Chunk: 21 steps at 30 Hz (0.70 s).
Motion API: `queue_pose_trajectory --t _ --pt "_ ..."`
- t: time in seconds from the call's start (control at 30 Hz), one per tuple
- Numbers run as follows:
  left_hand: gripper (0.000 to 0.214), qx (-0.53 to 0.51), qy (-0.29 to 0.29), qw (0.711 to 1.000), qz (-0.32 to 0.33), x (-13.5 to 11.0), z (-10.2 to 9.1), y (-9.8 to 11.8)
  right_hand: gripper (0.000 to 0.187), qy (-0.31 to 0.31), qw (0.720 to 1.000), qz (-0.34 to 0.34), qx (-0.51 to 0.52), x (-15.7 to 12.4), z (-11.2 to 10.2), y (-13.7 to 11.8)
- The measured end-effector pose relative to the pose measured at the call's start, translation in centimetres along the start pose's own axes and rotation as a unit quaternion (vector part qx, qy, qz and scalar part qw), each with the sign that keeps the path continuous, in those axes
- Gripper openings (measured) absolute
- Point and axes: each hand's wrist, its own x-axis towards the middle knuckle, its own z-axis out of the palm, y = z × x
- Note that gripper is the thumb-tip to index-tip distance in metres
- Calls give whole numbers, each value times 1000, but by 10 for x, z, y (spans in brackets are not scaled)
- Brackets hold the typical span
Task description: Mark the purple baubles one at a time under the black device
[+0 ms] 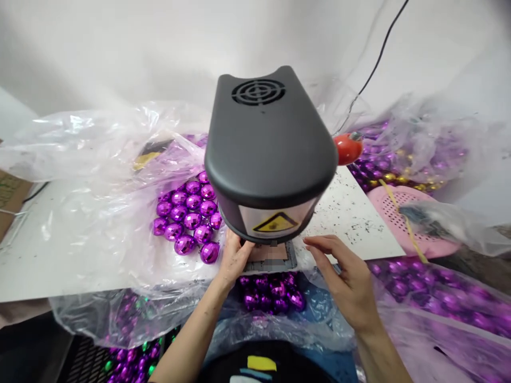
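A dark grey machine head (271,138) with a round vent on top and a yellow warning label fills the middle of the view. Beneath its front edge lies a flat grey plate (293,258) with a pinkish-tan surface, partly blurred. My left hand (233,258) is at the left of this plate, thumb toward it; the machine hides its other fingers. To the right of the plate, above the white table, my right hand (347,279) has its thumb and forefinger tips brought together in a pinch. Whatever may be between them is too small to see. Shiny purple balls (192,221) lie left of my left hand.
Clear plastic bags (91,154) cover the table's left. A red knob (348,148) juts from the machine. Dark specks dot the white table (355,213). Beyond its right edge are a pink perforated stool (431,244) and bagged purple balls (447,290). More purple balls (275,295) lie below the front edge.
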Motion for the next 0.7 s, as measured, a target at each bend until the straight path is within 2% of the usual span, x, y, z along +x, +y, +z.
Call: queue_pose_trajectory --t 0.13,0.27,0.43,0.53,0.7 --pt "36 -3 -8 1000 2 2 -1 7 19 4 1000 2 8 -4 -3 3" --pt "30 33 3 999 -3 0 -2 18 18 6 1000 5 23 -6 -3 3" --pt "24 65 3 997 48 -3 0 28 21 10 1000 20 22 -5 -3 3" --pt "23 100 -2 992 76 -7 6 28 21 8 1000 17 23 -5 -2 5" --pt "37 132 14 988 79 -12 17 20 21 8 1000 0 4 -7 -4 7"
